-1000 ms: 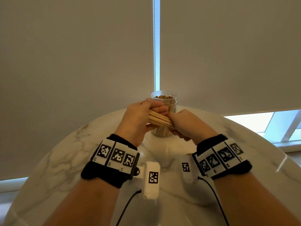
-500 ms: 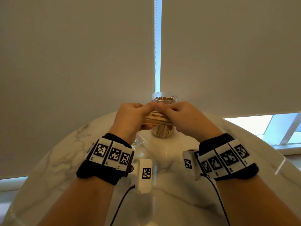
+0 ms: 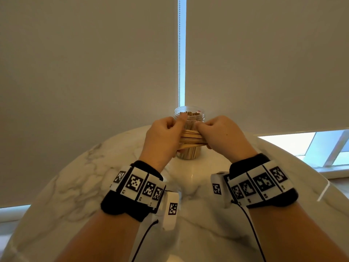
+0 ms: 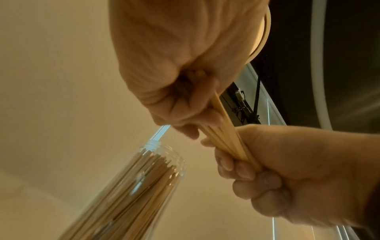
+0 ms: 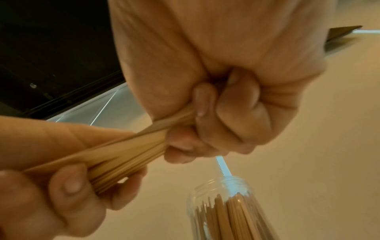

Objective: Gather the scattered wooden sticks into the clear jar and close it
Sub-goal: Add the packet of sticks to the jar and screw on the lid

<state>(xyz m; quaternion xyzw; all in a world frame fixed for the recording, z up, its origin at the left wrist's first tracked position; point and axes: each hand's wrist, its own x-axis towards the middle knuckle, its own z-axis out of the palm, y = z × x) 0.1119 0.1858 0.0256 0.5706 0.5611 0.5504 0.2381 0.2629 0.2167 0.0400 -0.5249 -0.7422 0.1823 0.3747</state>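
A bundle of wooden sticks (image 3: 190,138) lies roughly level between my two hands, just in front of the clear jar (image 3: 189,118). My left hand (image 3: 166,135) grips the bundle's left end, fingers curled round it, and my right hand (image 3: 217,133) grips the right end. The left wrist view shows the sticks (image 4: 224,138) running from one fist into the other, with the open-topped jar (image 4: 131,194) beyond, holding several upright sticks. In the right wrist view the bundle (image 5: 127,154) is held above the jar's open mouth (image 5: 226,203). No lid is visible.
The jar stands near the far edge of a round white marble table (image 3: 75,186). Closed beige roller blinds (image 3: 94,63) hang right behind it, with a bright window strip (image 3: 311,146) at the right. Tagged wrist bands and cables sit on both forearms.
The bundle has turned from slanted to roughly level and both hands have risen slightly toward the jar's mouth. Both hands keep their grip on the sticks.
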